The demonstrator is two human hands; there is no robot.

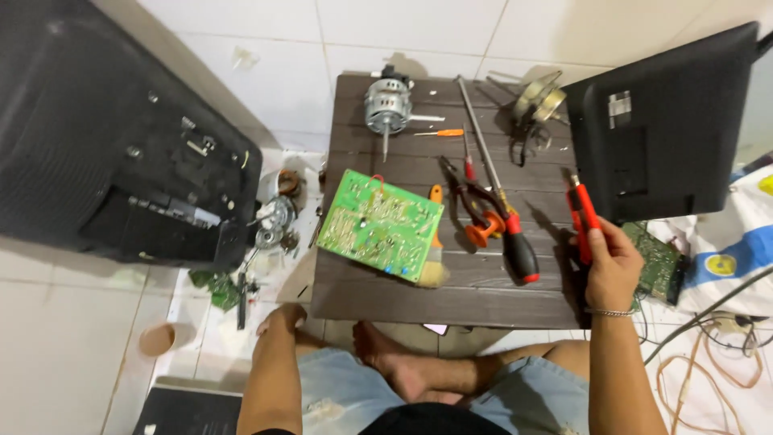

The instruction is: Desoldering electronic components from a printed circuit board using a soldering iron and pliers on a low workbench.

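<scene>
Biggest worry here is that the red-and-black pen-shaped hand tool (pixel 581 217) is held right at the table's 3 o'clock edge, tip pointing up toward 12, almost brushing the black flat-panel monitor back (pixel 664 121) leaning there, so a careless swing could jab the plastic or tip the panel. The right hand (pixel 612 266) is closed around that tool, fingers wrapped over the shaft, wrist with a silver bracelet, forearm coming up from 5 o'clock. The left hand (pixel 282 318) is down at the 7 o'clock corner of the dark slatted wooden table (pixel 451 290), on the floor; I can't tell how open it is, and it holds nothing that I can see. The green rectangular circuit board (pixel 380 225) sits tilted mid-table, partly on a wooden-handled brush (pixel 435 270), so it could slide if bumped.
</scene>
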